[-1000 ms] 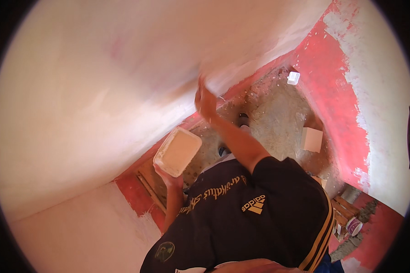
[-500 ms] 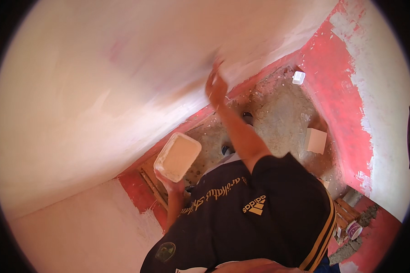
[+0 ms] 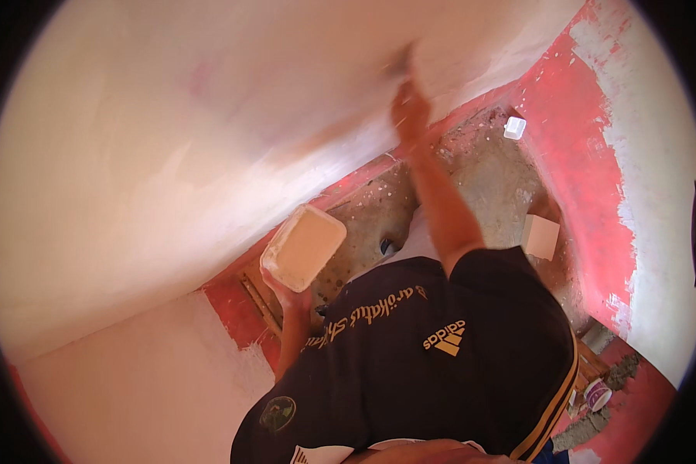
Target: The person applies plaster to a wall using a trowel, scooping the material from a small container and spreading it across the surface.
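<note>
My left hand (image 3: pixel 290 295) grips a white rectangular tub (image 3: pixel 267 259) from its near side. Pale peach paint (image 3: pixel 309 246) lies inside it. At the far side my right arm is stretched out, and my right hand (image 3: pixel 411 112) is closed at the pale wall (image 3: pixel 232 100). A dark, motion-blurred thing that looks like a paintbrush (image 3: pixel 400 63) sticks out beyond the fingers against the wall. Its exact shape is smeared.
Red paint runs along the wall's foot and over the right wall (image 3: pixel 576 147). On the dusty floor (image 3: pixel 487 182) lie a small white container (image 3: pixel 515 127) and a pale box (image 3: pixel 541 237). A white and purple tub (image 3: pixel 598 395) sits by wooden slats (image 3: pixel 591 362) at lower right.
My right hand and the blurred brush have moved up and to the right along the wall. The tub in my left hand sits slightly higher in view.
</note>
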Demonstrator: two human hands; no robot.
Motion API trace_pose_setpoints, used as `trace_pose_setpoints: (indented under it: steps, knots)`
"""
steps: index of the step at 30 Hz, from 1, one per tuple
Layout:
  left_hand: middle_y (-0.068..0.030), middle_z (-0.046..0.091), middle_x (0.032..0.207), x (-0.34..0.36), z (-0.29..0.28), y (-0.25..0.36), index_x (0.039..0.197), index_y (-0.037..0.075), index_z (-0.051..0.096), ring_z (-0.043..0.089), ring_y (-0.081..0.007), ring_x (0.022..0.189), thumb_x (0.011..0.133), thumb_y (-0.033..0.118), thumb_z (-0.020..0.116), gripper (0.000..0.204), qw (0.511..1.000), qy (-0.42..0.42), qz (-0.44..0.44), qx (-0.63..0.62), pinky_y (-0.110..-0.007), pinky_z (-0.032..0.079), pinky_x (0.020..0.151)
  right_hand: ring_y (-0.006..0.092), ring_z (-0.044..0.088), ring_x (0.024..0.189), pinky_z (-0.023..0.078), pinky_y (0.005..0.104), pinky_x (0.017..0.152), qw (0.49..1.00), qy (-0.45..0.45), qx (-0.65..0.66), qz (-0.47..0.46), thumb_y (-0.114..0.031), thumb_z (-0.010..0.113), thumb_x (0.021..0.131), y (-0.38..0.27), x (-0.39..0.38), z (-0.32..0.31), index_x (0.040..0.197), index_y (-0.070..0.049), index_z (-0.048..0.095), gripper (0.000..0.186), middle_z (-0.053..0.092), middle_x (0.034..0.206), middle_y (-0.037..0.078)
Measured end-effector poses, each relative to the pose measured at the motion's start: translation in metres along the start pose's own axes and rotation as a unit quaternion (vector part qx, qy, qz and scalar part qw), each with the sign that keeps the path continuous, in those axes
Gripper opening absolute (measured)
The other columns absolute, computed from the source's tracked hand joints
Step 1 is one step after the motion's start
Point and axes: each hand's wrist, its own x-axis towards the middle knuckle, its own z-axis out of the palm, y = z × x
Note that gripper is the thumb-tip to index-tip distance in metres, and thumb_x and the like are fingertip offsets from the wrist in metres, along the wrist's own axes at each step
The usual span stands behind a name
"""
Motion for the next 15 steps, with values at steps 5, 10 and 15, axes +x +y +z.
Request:
trace_pose_setpoints:
  steps: [5,10,15]
  knots:
    - [-0.0078,0.051,0.142,-0.002,0.003,0.007,0.146,0.011,0.040,0.053,-0.0278,0.129,0.101,0.061,0.043,0.068,0.999,0.018,-0.032,-0.001,-0.043,0.051,0.101,0.0343,0.072,0.090,0.057,0.0351,0.080,0.953,-0.236,0.175,-0.069,-0.007,0.057,0.098,-0.061,-0.138,-0.031,0.133,-0.005,0.062,0.036,0.071,0.115,0.017]
    - [-0.0076,0.050,0.142,0.000,-0.023,0.009,0.147,0.012,0.038,0.053,-0.0276,0.128,0.100,0.065,0.043,0.071,1.000,0.014,0.015,-0.007,-0.044,0.053,0.099,0.0310,0.069,0.072,0.056,0.0378,0.068,0.997,-0.012,0.028,0.070,-0.012,0.054,0.099,0.023,0.010,-0.073,0.123,-0.004,0.066,0.028,0.072,0.095,0.017]
    - [-0.0080,0.050,0.141,0.001,-0.030,0.012,0.148,0.014,0.037,0.053,-0.0274,0.128,0.099,0.066,0.043,0.071,0.999,-0.013,0.042,0.023,-0.046,0.054,0.097,0.0325,0.067,0.064,0.054,0.0418,0.061,0.987,0.090,0.021,0.131,-0.015,0.052,0.100,0.015,0.066,-0.054,0.123,-0.004,0.067,0.030,0.070,0.081,0.019]
